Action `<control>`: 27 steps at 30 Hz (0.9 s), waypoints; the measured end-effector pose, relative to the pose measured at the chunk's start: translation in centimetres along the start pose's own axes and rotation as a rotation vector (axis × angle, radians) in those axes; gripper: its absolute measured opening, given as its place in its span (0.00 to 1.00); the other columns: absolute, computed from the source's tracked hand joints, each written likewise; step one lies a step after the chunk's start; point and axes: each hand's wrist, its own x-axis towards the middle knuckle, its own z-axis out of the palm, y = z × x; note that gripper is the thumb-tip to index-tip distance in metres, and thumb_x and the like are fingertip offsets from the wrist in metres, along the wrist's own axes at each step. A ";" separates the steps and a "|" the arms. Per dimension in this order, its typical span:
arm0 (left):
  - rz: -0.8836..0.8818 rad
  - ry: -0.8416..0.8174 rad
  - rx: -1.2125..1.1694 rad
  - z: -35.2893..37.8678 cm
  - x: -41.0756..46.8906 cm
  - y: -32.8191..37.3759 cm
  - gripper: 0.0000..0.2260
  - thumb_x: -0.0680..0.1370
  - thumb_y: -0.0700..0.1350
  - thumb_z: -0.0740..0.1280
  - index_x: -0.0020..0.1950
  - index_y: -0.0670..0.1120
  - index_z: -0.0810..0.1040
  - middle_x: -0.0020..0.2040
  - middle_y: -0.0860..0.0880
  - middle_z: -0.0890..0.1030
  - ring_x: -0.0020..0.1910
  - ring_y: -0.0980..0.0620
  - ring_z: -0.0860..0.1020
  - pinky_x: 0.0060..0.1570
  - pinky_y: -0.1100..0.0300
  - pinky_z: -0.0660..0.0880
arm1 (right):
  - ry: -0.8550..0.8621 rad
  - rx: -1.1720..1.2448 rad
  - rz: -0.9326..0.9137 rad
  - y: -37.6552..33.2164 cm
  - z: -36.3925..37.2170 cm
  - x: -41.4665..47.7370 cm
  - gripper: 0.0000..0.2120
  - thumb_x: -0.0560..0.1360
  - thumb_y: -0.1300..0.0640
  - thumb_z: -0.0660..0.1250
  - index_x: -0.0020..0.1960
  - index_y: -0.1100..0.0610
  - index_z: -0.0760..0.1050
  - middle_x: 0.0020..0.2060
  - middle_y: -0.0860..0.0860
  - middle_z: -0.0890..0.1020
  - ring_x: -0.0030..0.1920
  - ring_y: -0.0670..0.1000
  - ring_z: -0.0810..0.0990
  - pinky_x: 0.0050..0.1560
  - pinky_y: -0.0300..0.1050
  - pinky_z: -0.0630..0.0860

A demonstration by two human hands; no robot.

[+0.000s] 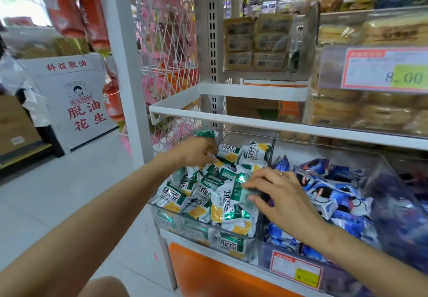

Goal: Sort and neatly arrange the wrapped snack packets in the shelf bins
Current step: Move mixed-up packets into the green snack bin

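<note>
- Clear bin (159, 211), ctr frame: green-white packets (222, 201) heaped.
- Next bin (266, 250), to its right: blue packets (335, 195).
- Left hand (199, 152) grips green packet (205, 133); right hand (278, 192) spread on heap.

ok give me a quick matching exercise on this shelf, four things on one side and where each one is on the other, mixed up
Things
1. green-and-white packets
2. blue packets
3. left hand
4. 8.00 price label

Places
a. bin just right of the divider
b. on the clear front of the shelf above
c. heaped in the leftmost bin
d. at the back of the leftmost bin, gripping a raised green packet

Pairs: 1-c, 2-a, 3-d, 4-b
</note>
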 end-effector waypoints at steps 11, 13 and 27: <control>0.013 -0.224 0.355 2.4 4.0 -1.4 0.31 0.71 0.61 0.68 0.70 0.51 0.68 0.71 0.48 0.66 0.67 0.44 0.65 0.67 0.48 0.65 | -0.098 0.038 0.014 1.1 -0.4 -0.4 0.16 0.75 0.49 0.67 0.61 0.38 0.73 0.54 0.36 0.73 0.55 0.39 0.71 0.56 0.33 0.60; 0.017 -0.185 0.340 2.3 3.9 -1.5 0.30 0.70 0.63 0.68 0.68 0.50 0.70 0.68 0.47 0.68 0.65 0.44 0.66 0.64 0.51 0.67 | -0.120 0.043 0.013 1.1 -0.4 -0.3 0.16 0.76 0.49 0.65 0.62 0.37 0.72 0.54 0.35 0.72 0.56 0.38 0.70 0.57 0.32 0.59; -0.157 0.241 0.122 -0.4 4.1 -0.4 0.27 0.72 0.54 0.71 0.67 0.46 0.67 0.64 0.46 0.71 0.63 0.45 0.70 0.59 0.57 0.69 | -0.094 0.095 0.021 1.4 0.0 -0.3 0.15 0.75 0.49 0.65 0.60 0.37 0.73 0.53 0.33 0.71 0.55 0.38 0.70 0.55 0.36 0.62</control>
